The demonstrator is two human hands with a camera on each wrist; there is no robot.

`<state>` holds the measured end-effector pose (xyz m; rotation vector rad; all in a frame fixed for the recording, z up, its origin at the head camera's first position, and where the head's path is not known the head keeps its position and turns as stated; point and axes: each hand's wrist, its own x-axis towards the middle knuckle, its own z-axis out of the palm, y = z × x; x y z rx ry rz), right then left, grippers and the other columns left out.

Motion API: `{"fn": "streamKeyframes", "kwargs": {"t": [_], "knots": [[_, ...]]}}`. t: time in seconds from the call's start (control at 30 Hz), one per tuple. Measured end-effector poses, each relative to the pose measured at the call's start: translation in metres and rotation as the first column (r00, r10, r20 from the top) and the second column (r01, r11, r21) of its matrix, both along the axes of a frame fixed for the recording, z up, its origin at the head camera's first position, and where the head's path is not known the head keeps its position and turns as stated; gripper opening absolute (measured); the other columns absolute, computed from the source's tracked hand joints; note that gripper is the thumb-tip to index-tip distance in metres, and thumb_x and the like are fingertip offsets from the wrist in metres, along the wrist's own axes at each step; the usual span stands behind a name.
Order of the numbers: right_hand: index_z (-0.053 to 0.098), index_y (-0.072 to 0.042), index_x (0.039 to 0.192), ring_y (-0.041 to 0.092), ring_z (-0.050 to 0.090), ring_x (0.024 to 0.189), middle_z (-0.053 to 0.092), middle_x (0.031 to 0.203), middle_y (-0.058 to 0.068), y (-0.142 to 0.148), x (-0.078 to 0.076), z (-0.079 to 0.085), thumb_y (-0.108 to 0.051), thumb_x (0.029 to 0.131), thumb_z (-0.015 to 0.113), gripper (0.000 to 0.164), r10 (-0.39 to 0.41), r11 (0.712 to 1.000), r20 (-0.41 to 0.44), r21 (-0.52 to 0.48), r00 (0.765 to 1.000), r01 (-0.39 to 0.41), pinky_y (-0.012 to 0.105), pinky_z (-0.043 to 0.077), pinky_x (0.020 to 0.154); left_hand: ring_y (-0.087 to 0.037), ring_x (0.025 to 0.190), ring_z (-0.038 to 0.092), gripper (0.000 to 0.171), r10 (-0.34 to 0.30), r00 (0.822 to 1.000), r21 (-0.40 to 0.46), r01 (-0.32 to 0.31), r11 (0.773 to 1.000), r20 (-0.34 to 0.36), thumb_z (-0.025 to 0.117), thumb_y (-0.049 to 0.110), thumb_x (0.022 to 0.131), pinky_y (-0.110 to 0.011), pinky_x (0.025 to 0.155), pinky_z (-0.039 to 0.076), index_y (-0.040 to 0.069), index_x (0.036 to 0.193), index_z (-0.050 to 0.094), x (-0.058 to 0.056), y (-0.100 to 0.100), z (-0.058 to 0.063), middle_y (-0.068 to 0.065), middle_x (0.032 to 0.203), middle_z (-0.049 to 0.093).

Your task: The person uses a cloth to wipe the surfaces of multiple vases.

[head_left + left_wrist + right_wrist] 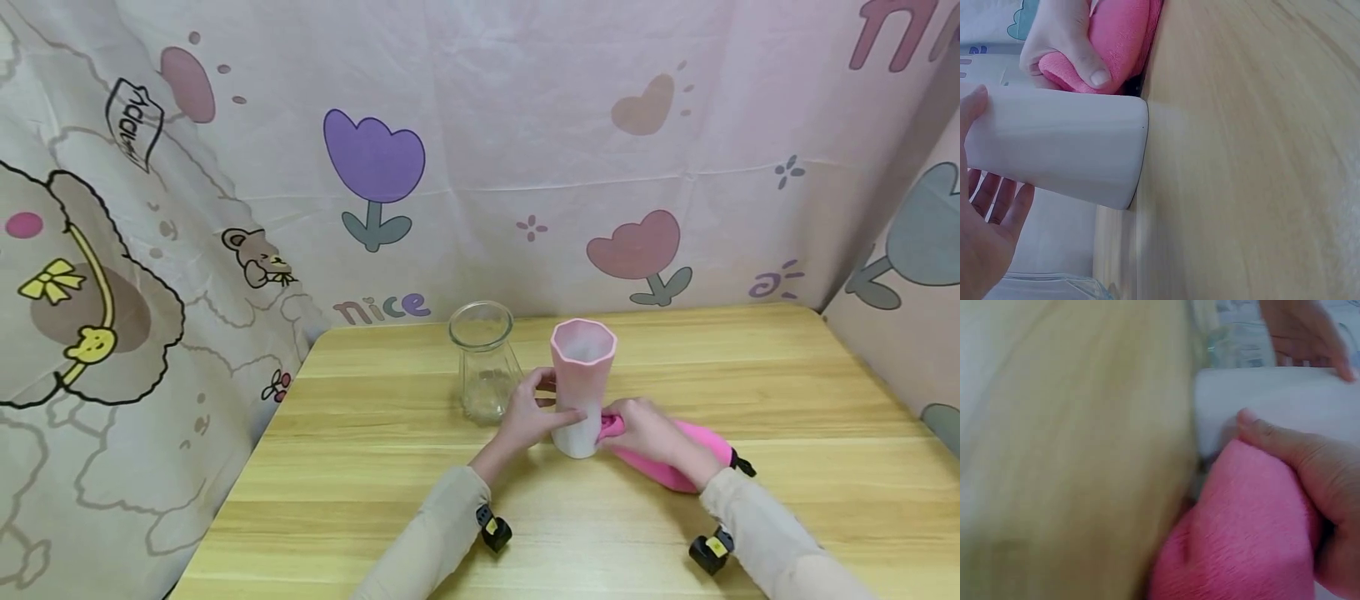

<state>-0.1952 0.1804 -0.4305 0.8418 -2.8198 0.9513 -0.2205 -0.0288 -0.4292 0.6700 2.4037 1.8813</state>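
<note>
A tall vase (pixel 583 387), faceted, pink at the rim and fading to white below, stands upright on the table. My left hand (pixel 529 417) holds its lower half from the left, thumb across the front and fingers round the far side. On the vase's right, my right hand (pixel 647 429) grips a bunched pink cloth (pixel 1247 531) near the base. The rest of the cloth trails out to the right under the wrist, ending in a small black piece (pixel 742 462). In the left wrist view, the white lower part of the vase (pixel 1066 140) lies between thumb and fingers.
A clear glass vase (pixel 482 358) with a flared rim stands just left of the pink vase, behind my left hand. The wood-grain table (pixel 360 467) reaches back to a patterned cloth backdrop (pixel 495 150). More printed cloth hangs at both sides.
</note>
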Motion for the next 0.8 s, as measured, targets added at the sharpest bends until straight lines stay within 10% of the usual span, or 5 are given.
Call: {"fn": "streamKeyframes", "kwargs": {"t": [0.3,0.47,0.6,0.8], "knots": [[0.059,0.001,0.117,0.025,0.062,0.096,0.064,0.107,0.015,0.019,0.007,0.058,-0.031,0.077,0.071,0.053,-0.193,0.956,0.052,-0.215,0.980,0.199,0.038,0.052,0.081,-0.014,0.094,0.055,0.063,0.002,1.000,0.001,-0.002,1.000,0.004,0.083,0.021,0.063,-0.026,0.079,0.052,0.011,0.117,0.053,-0.001,0.001,0.000,-0.001,0.104,0.058],[0.059,-0.004,0.119,0.002,0.057,0.100,0.062,0.113,0.013,0.019,0.015,0.093,-0.023,0.073,0.076,0.052,-0.312,0.888,-0.052,-0.371,0.949,0.271,0.013,0.046,0.082,-0.013,0.094,0.055,0.062,0.004,1.000,-0.005,-0.004,1.000,-0.003,0.083,0.021,0.064,-0.026,0.079,0.052,0.011,0.117,0.053,-0.001,0.001,0.000,-0.001,0.103,0.058],[0.060,-0.003,0.118,-0.014,0.049,0.097,0.061,0.115,0.015,0.012,0.014,0.096,-0.016,0.071,0.078,0.052,-0.293,0.874,-0.091,-0.429,0.952,0.228,0.003,0.040,0.082,-0.013,0.093,0.055,0.061,0.002,1.000,-0.003,-0.002,1.000,-0.006,0.083,0.022,0.064,-0.025,0.078,0.052,0.012,0.116,0.053,-0.001,0.000,0.000,0.000,0.103,0.058],[0.061,-0.002,0.116,-0.004,0.055,0.097,0.062,0.113,0.014,0.004,0.008,0.075,-0.016,0.074,0.075,0.047,-0.264,0.869,-0.049,-0.447,0.963,0.215,0.010,0.045,0.081,-0.013,0.094,0.056,0.062,-0.002,1.000,-0.001,0.002,1.000,-0.006,0.083,0.023,0.064,-0.024,0.078,0.052,0.012,0.117,0.053,-0.001,0.000,-0.001,-0.001,0.104,0.058]]}}
